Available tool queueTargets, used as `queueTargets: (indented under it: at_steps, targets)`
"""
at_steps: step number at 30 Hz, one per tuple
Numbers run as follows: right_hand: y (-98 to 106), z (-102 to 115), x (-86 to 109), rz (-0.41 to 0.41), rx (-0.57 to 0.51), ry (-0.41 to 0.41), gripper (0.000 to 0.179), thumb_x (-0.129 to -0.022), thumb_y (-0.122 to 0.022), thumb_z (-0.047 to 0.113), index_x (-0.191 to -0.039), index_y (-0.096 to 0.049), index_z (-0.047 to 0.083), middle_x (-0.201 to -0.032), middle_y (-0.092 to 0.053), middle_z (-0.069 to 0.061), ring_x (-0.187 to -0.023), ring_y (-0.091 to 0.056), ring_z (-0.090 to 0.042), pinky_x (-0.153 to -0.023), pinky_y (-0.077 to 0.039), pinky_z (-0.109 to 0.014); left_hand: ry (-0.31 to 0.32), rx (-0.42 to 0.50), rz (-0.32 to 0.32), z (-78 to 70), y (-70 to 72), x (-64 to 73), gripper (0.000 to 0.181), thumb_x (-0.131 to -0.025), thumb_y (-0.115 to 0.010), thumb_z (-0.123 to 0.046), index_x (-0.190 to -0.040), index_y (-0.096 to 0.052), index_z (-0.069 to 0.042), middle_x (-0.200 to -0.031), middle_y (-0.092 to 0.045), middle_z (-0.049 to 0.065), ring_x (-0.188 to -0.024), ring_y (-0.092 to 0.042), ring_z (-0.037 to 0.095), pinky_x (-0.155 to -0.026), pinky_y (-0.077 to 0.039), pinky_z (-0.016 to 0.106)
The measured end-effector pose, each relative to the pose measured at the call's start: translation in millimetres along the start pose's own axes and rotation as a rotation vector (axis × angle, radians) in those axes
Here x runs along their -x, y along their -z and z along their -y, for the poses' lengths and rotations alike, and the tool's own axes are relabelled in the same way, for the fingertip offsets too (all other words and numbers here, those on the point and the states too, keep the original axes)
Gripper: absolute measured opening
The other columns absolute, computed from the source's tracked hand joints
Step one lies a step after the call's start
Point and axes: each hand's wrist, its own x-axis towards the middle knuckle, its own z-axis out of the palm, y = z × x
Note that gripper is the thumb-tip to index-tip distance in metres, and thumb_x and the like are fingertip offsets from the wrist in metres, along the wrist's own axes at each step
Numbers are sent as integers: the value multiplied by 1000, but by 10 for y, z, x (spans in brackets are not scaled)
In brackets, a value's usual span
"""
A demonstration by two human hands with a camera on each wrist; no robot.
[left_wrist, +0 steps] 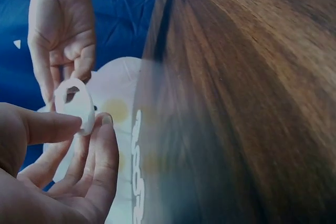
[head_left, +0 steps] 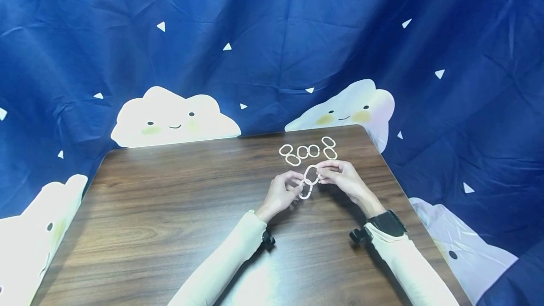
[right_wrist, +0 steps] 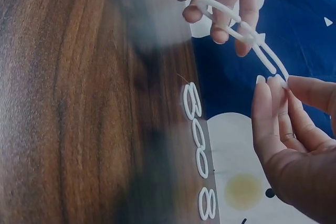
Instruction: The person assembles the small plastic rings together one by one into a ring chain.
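Two white oval chain links are hooked together above the table, between my two hands. My left hand pinches the lower link between thumb and fingers. The upper link is pinched at its right side by the fingertips of my right hand. In the right wrist view, the link at the right hand crosses the link at the left hand. From the left wrist, one link shows nearly edge-on, hiding part of the joint.
Several more white oval links lie in a row beyond the hands, and a separate pair lies to their right. The brown wooden table ends at a blue curtain with cloud prints.
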Motion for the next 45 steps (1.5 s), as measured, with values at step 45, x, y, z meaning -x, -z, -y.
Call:
queueTargets:
  at_steps: [45]
  targets:
    - [-160,-39,-8,91,80,-31,33,-99,-68,8,-125,-64,-13,-107,-73,-26,-82,-73,-8,-82,-67,-29,-152,-55,-86,12,92,-43,22,-93,-75,-10,-114,-77,-8,-96,-80,15,-81,-79,31,-67,-63,20]
